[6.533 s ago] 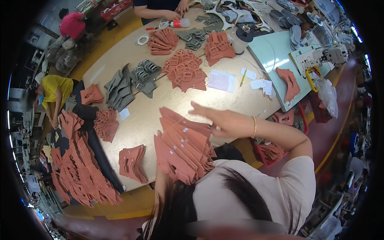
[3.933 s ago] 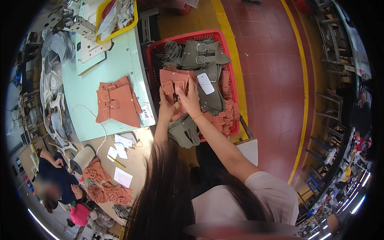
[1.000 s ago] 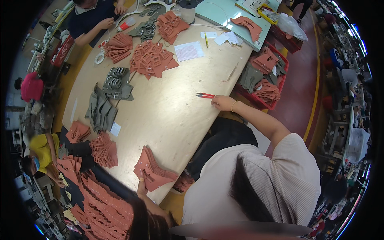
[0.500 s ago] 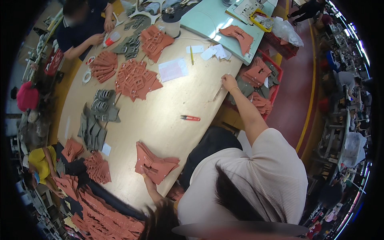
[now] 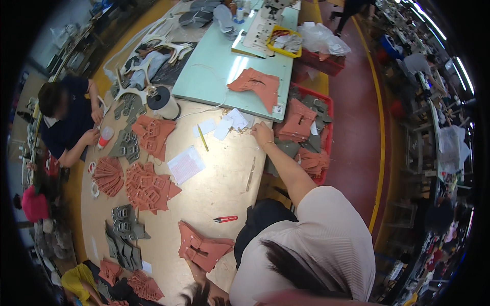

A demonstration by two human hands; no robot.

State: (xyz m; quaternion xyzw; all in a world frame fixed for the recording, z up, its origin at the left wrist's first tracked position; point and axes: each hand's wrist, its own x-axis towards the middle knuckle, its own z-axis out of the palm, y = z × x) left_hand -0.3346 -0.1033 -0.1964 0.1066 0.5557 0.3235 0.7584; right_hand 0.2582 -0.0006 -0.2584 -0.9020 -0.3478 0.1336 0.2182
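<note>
My left hand (image 5: pixel 197 269) grips the near edge of a stack of terracotta cut pieces (image 5: pixel 206 249), which look like leather and have a slot in the middle. At the table's far right edge, my right hand (image 5: pixel 262 133) reaches down with its fingers drawn together. Small tan loops (image 5: pixel 242 129), like rubber bands, lie at its fingertips; whether one is pinched cannot be made out. White cards (image 5: pixel 234 120) are beside them. Red-handled thread snips (image 5: pixel 225 219) rest beyond the stack.
Terracotta pieces with buckles (image 5: pixel 149 187) and grey ones (image 5: pixel 122 245) cover the table's left side. A yellow pen (image 5: pixel 203 138), a paper sheet (image 5: pixel 186 164) and a thread cone (image 5: pixel 163 103) lie farther off. A red crate (image 5: pixel 326 153) stands right; a co-worker (image 5: pixel 66 117) sits across.
My right hand has moved farther along the table edge to the loops by the cards. My left hand still holds the stack. The whole view has shifted, showing more of the far side.
</note>
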